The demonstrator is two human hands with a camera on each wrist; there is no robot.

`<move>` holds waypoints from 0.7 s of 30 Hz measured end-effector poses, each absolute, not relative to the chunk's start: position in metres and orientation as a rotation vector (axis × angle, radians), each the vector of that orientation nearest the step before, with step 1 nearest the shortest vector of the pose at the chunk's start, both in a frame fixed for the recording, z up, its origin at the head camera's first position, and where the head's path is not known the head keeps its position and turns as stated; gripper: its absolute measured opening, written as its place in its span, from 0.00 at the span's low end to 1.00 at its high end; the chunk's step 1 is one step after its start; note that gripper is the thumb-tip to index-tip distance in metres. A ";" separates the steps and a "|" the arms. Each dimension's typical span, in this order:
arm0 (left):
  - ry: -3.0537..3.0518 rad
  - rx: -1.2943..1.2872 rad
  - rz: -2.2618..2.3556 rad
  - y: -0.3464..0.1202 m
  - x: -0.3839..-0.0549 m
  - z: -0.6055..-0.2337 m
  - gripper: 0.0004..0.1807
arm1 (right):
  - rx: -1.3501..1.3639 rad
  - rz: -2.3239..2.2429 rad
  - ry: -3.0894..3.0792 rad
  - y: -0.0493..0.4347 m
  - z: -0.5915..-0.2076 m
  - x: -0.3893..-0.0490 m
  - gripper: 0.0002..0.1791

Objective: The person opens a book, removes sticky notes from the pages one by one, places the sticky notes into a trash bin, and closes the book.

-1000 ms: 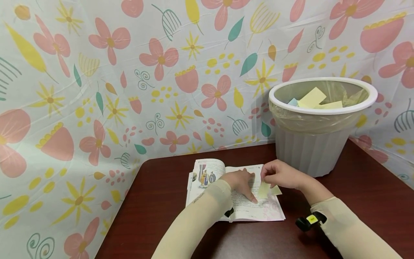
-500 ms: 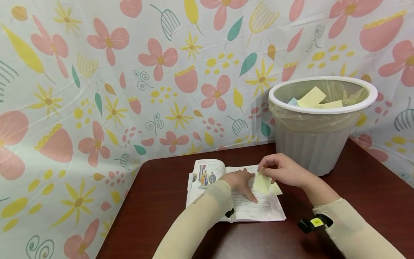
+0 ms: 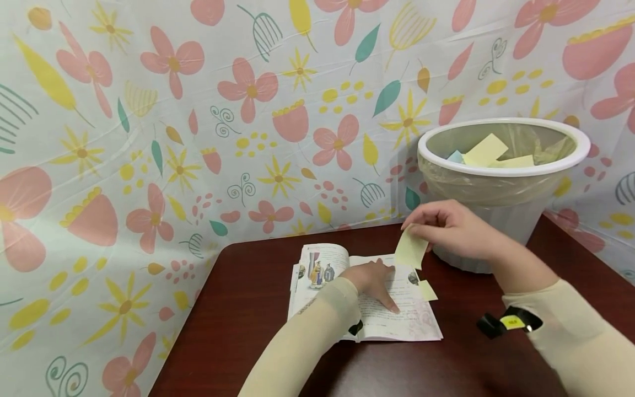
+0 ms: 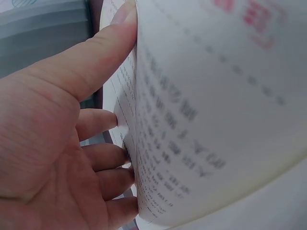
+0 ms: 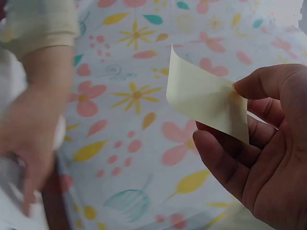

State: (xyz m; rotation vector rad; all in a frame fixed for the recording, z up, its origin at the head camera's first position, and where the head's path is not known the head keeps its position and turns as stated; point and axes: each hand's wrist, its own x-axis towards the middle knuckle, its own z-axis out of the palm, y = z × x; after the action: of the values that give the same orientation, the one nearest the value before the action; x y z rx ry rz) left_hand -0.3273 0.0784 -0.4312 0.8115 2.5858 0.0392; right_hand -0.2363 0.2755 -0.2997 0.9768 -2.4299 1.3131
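Observation:
An open book (image 3: 322, 306) with printed text and a small colour picture lies on the table. Across its right page my left hand (image 3: 373, 282) presses with spread fingers; in the left wrist view, a page curves up beside that hand (image 4: 72, 129). My right hand (image 3: 453, 229) pinches a pale yellow sticky note (image 3: 410, 249) between thumb and fingertips, above the page's upper right corner. The right wrist view shows the note (image 5: 204, 93) curled and held by one edge. Another yellow sticky note (image 3: 428, 290) sticks out from the book's right edge.
A grey waste bin (image 3: 505, 120) with a white rim and clear liner stands at the table's back right, behind my right hand. Yellow and blue paper notes (image 3: 488, 150) lie inside it. A flowered cloth (image 3: 337, 182) hangs behind the dark red table (image 3: 238, 286).
My right hand has lifted the sticky note off the right page and carried it up and to the right. A small picture on the page is uncovered. My left hand has stayed in place.

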 end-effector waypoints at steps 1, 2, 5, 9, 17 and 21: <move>2.585 0.819 0.037 0.078 -0.327 -0.431 0.60 | 0.984 1.279 -2.425 0.277 -0.290 -0.236 0.09; 2.586 0.824 0.041 0.078 -0.328 -0.431 0.60 | 0.998 1.251 -2.418 0.278 -0.280 -0.236 0.09; 2.594 0.828 0.052 0.076 -0.328 -0.432 0.60 | 1.036 1.202 -2.404 0.281 -0.250 -0.237 0.10; 2.596 0.833 0.070 0.074 -0.328 -0.432 0.60 | 1.059 1.181 -2.411 0.286 -0.207 -0.241 0.09; 2.590 0.837 0.092 0.073 -0.331 -0.433 0.60 | 0.715 1.393 -2.455 0.310 -0.132 -0.271 0.09; 2.584 0.838 0.063 0.073 -0.333 -0.434 0.61 | 0.608 1.467 -2.377 0.325 -0.104 -0.294 0.06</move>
State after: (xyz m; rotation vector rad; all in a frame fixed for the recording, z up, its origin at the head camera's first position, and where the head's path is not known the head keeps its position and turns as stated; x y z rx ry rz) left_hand -0.3333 0.0730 -0.4337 0.8383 2.5841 0.0629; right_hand -0.2938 0.3253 -0.1039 0.6079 -2.3773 1.4669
